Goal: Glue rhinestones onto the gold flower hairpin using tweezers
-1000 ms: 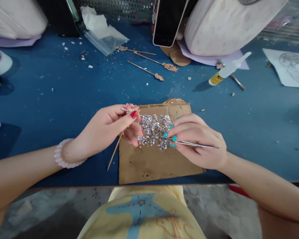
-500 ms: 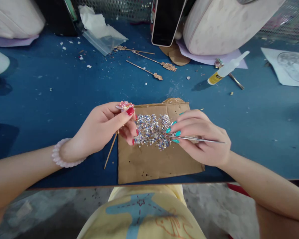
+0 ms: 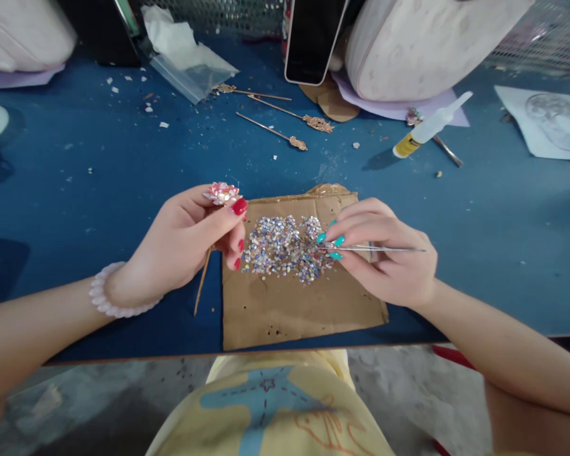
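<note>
Pinched in my left hand (image 3: 190,237) is a hairpin with a pink, sparkling flower head (image 3: 223,193); its thin gold stick (image 3: 202,284) points down below the hand. My right hand (image 3: 384,250) closes on a pair of slim metal tweezers (image 3: 375,248), held nearly level. The tweezers' tips lie over the right part of a pile of small rhinestones (image 3: 275,244), silver and blue. I cannot tell whether a stone is between the tips. The rhinestones are spread on a piece of brown cardboard (image 3: 285,310) at the table's front edge.
Several gold hairpins (image 3: 297,143) lie at the back of the blue table (image 3: 137,171), near a plastic bag (image 3: 187,76). A glue bottle (image 3: 411,143) stands tilted at the right, before a white rounded case (image 3: 408,57). A phone (image 3: 313,41) leans upright. A printed sheet (image 3: 546,123) lies far right.
My left hand has shifted left, away from the rhinestones, and the pink flower head shows more fully. My right hand keeps the tweezers over the pile, slightly raised. The whole view has moved a little.
</note>
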Demonstrator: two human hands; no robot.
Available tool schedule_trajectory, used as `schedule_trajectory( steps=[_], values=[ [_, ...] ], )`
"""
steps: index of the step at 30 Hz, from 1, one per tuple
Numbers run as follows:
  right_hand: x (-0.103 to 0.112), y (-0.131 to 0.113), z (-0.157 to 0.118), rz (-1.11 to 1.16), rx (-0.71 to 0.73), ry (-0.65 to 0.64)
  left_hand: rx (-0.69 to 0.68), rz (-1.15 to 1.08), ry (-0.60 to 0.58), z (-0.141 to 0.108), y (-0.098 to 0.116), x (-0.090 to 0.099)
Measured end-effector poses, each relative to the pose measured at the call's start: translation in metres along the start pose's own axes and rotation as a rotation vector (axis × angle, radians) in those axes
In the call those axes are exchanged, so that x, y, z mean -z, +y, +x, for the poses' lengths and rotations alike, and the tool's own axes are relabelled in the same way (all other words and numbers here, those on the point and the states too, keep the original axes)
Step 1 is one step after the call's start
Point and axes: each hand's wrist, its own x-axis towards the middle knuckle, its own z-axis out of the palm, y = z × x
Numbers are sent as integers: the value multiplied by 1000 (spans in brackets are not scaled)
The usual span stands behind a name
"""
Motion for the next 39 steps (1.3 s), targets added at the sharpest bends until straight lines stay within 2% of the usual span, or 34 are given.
schedule_trajectory(
  steps=[9,28,33,35,38,39],
  values=[
    [1,2,0,33,-12,-31,23,-11,66,1,2,-2],
    [0,2,1,-16,6,-120,-17,49,47,3,-2,0],
    [-1,3,-1,-30,5,-137,-73,44,32,5,-5,3],
    [-1,3,-1,-37,7,-133,-104,33,-9,7,-7,4],
    [-3,3,-2,-28,5,-141,-130,30,7,12,-14,7],
    [-3,3,-3,-20,6,-149,-175,18,18,14,-16,8]
  ],
)
